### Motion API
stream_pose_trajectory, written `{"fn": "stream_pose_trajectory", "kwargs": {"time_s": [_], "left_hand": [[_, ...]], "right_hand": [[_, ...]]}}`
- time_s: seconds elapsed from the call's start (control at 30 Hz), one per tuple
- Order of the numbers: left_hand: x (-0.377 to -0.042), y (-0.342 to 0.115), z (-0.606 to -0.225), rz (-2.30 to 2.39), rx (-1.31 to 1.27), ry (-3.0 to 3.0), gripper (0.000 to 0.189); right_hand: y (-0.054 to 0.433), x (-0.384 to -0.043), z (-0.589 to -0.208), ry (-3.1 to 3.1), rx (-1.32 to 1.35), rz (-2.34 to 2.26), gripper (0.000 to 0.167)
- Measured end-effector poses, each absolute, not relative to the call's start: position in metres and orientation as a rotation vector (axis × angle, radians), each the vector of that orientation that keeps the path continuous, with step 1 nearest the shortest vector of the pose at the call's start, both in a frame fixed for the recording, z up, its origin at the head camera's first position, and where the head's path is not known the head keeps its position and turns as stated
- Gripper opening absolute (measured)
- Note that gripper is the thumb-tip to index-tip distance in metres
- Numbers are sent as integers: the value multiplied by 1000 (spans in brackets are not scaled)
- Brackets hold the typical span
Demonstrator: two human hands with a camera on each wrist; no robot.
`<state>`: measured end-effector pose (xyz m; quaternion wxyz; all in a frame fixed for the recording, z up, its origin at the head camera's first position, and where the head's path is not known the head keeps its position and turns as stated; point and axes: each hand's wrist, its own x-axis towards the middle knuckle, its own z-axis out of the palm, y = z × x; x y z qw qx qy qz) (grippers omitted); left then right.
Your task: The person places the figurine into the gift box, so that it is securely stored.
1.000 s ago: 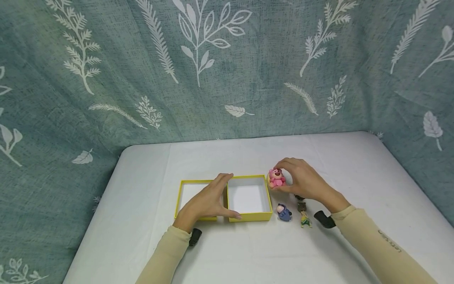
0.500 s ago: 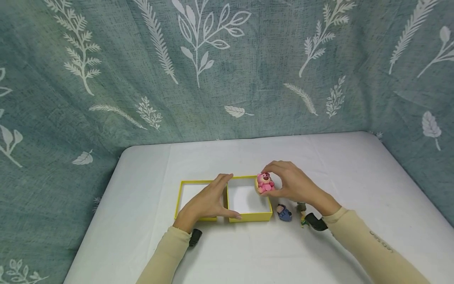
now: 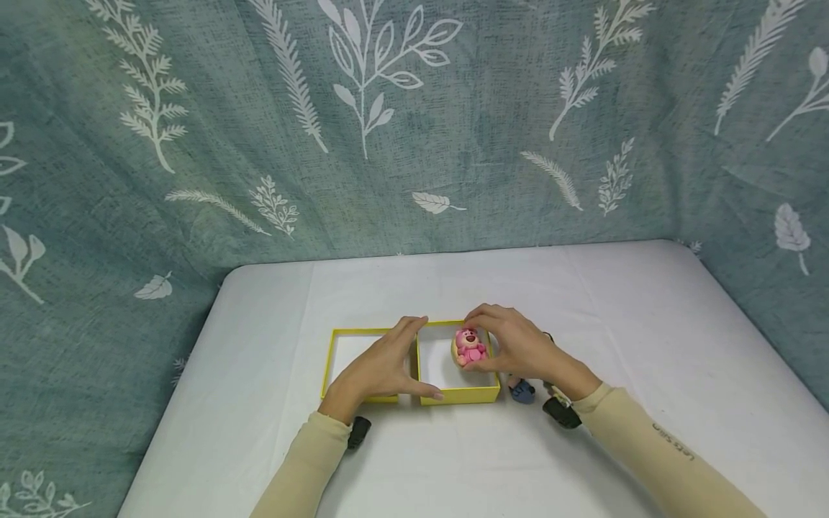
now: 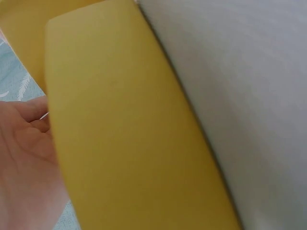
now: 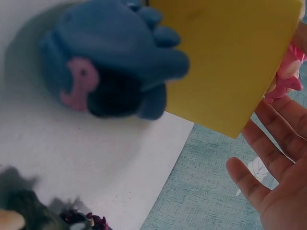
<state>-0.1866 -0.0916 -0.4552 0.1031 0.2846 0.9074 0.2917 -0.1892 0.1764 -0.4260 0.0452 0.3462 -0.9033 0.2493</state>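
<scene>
"What does the right hand [image 3: 518,345] have?"

"A pink bear figure [image 3: 470,347], pinched — thumb on the near side, fingers on the far; it is over the right part of the right yellow box [image 3: 460,396]; whether it touches the bottom, I cannot tell."

"And the left hand [image 3: 382,363]?"

"Unclenched, fingers stretched — fingertips at that box's back corner, thumb by its front wall; it partly hides the left yellow box [image 3: 359,331]; a blue figure [image 3: 522,392] is near the front right corner."
</scene>
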Motion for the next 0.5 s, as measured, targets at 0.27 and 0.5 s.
{"fn": "stream_pose_trajectory", "kwargs": {"time_s": [0.27, 0.5], "left_hand": [[-186, -91, -453, 844, 848, 2682, 128], [-186, -91, -454, 854, 854, 2686, 128]], "right_hand": [[177, -188, -426, -2795, 1041, 743, 53], [177, -188, -428, -2799, 1041, 743, 53]]}}
